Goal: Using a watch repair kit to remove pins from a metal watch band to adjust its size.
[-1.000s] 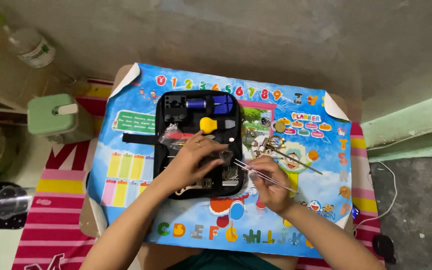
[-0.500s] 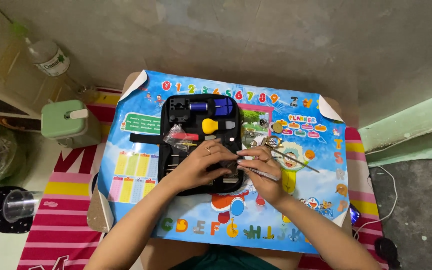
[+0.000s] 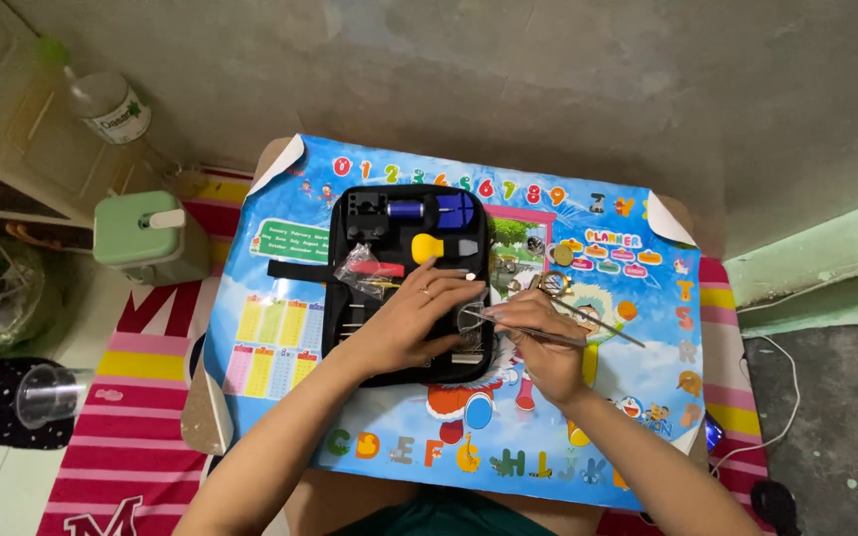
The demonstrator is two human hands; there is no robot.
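My left hand [image 3: 404, 320] lies across the open black tool case [image 3: 350, 333]. Its fingertips and thumb close around a small clear round piece [image 3: 470, 322] at the case's right edge. My right hand [image 3: 540, 345] pinches thin metal tweezers [image 3: 588, 335], and their tip points left at that clear piece. The case holds a yellow tool [image 3: 427, 245], a blue tool [image 3: 454, 209], a red tool [image 3: 385, 269] and a small plastic bag [image 3: 357, 264]. Small round metal parts [image 3: 550, 282] lie just beyond my right hand.
The case sits on a small table under a colourful children's poster [image 3: 608, 397] with curled corners. At left are a green container [image 3: 143, 234], a plastic bottle [image 3: 103, 105] and a clear cup [image 3: 46, 393] on a striped mat [image 3: 141, 437]. A white cable [image 3: 779, 397] runs at right.
My right hand has moved left with the tweezers, bringing their tip to my left fingertips at the case's edge. My left hand has shifted slightly right on the case.
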